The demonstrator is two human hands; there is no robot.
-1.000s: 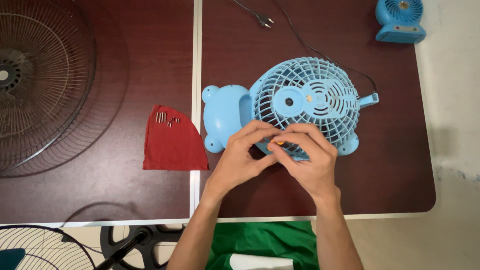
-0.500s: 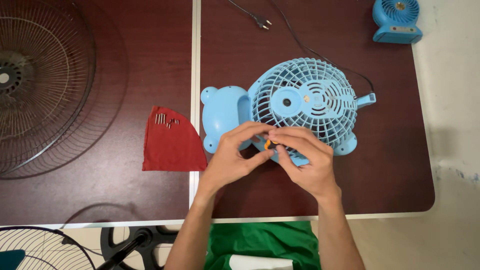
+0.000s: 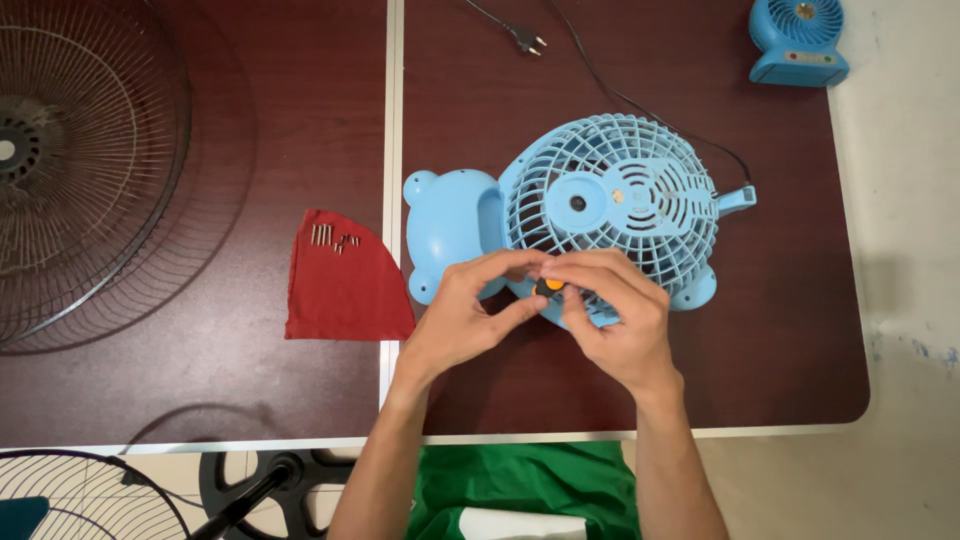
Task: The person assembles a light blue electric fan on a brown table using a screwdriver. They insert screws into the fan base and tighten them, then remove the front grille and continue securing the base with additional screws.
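Observation:
A light blue table fan (image 3: 610, 205) lies grille-up on the dark red table (image 3: 780, 350), its base (image 3: 447, 230) pointing left. Both my hands meet at the fan's near lower rim. My right hand (image 3: 615, 320) pinches a small tool with an orange and black handle (image 3: 549, 286) upright against the rim. My left hand (image 3: 470, 315) has its fingertips on the same tool and the fan's edge. The tool's tip is hidden by my fingers.
A red cloth (image 3: 345, 278) with several small screws (image 3: 333, 237) lies left of the fan. A large wire fan guard (image 3: 80, 160) fills the far left. The fan's black cord and plug (image 3: 527, 40) run to the back. A small blue fan (image 3: 800, 40) stands at the back right.
My fingers have shifted on the small tool, so its orange and black handle shows more between them. The fan and hands have stayed in place.

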